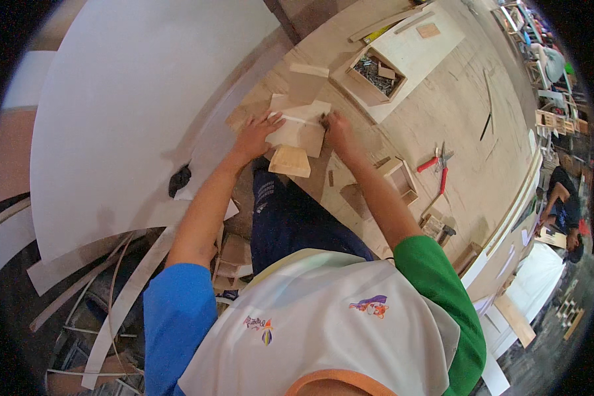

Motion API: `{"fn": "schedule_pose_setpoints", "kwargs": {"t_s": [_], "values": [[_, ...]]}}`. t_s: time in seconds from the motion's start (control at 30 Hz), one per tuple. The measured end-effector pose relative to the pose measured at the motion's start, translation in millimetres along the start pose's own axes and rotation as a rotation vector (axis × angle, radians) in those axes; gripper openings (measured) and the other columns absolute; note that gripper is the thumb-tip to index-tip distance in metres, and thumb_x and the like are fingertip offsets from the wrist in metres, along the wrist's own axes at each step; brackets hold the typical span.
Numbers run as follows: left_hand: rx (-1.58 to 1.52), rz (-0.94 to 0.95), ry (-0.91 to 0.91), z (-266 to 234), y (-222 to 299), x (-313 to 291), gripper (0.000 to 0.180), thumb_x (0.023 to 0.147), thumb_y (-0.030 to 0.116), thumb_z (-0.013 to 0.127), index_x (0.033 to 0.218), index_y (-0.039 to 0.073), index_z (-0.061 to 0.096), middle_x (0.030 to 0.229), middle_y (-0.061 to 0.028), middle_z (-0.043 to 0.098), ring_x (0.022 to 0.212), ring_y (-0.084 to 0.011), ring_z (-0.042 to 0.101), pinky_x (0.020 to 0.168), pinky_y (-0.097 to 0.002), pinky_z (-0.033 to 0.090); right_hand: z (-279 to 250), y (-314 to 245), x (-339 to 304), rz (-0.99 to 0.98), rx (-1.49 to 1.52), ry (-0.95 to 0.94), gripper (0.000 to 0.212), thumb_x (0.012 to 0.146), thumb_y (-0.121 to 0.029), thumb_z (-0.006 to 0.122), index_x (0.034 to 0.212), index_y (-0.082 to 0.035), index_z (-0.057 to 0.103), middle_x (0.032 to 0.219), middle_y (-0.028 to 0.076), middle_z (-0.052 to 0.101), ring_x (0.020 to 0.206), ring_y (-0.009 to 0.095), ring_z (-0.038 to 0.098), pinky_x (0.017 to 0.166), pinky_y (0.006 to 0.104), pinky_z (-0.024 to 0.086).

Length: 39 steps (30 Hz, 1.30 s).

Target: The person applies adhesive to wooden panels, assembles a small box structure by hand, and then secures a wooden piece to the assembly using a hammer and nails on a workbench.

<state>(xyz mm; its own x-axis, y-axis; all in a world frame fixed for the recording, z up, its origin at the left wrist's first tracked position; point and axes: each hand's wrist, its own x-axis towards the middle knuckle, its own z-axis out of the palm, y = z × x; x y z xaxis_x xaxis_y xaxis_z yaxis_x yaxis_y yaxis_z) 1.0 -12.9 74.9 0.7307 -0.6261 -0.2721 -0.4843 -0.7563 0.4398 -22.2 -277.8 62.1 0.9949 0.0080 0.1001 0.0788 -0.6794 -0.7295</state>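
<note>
A small wooden piece [300, 132] made of a pale flat panel lies on the worktable, with one upright board [308, 82] at its far end and another board [290, 160] at its near end. My left hand [257, 135] rests on the panel's left edge, its fingers stretched out and spread. At the right edge, my right hand [338, 131] is closed, fingers pinched around a small dark thing [324, 121] too small to name. Right of my forearm sits a small open wooden box [400, 179].
A wooden tray [365, 94] of loose metal fasteners stands farther off on a white board [435, 39]. Red-handled pliers [435, 165] and a hammer [446, 234] lie to the right. A large white sheet [132, 99] fills the left. Another person [562, 208] is at far right.
</note>
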Motion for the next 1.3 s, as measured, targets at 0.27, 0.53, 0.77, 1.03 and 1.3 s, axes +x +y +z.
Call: {"fn": "schedule_pose_setpoints", "kwargs": {"t_s": [0.27,0.53,0.77,1.03,1.3], "values": [[-0.007,-0.003,0.019,8,-3,-4,0.085,0.070,0.022,0.076,0.144,0.026,0.035,0.152,0.0048,0.028,0.142,-0.0214,0.019,0.113,-0.0574,0.016,-16,-4,-5,0.129,-0.097,-0.030,0.008,0.075,0.001,0.056,0.082,0.001,0.061,0.085,0.020,0.058,0.084,0.040,0.058,0.071,0.0441,0.047],[0.020,0.002,0.007,5,-2,0,0.081,0.072,0.027,0.075,0.143,0.026,0.036,0.152,0.0048,0.029,0.142,-0.0213,0.021,0.112,-0.0575,0.017,-12,-17,-84,-0.150,-0.067,-0.303,0.010,0.075,0.000,0.057,0.084,0.000,0.061,0.083,0.019,0.057,0.079,0.039,0.059,0.067,0.0449,0.048],[0.045,0.025,0.029,6,-3,-2,0.082,0.071,0.026,0.075,0.143,0.026,0.036,0.152,0.0055,0.029,0.141,-0.0211,0.023,0.111,-0.0581,0.018,9,-3,-69,0.125,0.036,-0.228,0.012,0.072,0.001,0.060,0.083,-0.001,0.063,0.077,0.019,0.056,0.075,0.034,0.060,0.066,0.0437,0.049],[-0.009,0.011,0.067,14,-3,-7,0.078,0.073,0.027,0.074,0.142,0.025,0.038,0.151,0.0058,0.030,0.141,-0.0209,0.023,0.111,-0.0584,0.019,-14,-8,-5,0.007,-0.102,-0.120,0.020,0.075,-0.001,0.056,0.092,-0.001,0.066,0.090,0.020,0.060,0.082,0.035,0.059,0.071,0.0430,0.049],[-0.024,0.006,0.077,15,-2,-2,0.074,0.074,0.030,0.073,0.140,0.025,0.041,0.149,0.0051,0.033,0.141,-0.0219,0.024,0.111,-0.0584,0.020,-1,5,-45,-0.246,-0.065,-0.367,0.018,0.073,0.000,0.061,0.090,0.000,0.066,0.089,0.020,0.061,0.087,0.038,0.060,0.074,0.0422,0.049]]}}
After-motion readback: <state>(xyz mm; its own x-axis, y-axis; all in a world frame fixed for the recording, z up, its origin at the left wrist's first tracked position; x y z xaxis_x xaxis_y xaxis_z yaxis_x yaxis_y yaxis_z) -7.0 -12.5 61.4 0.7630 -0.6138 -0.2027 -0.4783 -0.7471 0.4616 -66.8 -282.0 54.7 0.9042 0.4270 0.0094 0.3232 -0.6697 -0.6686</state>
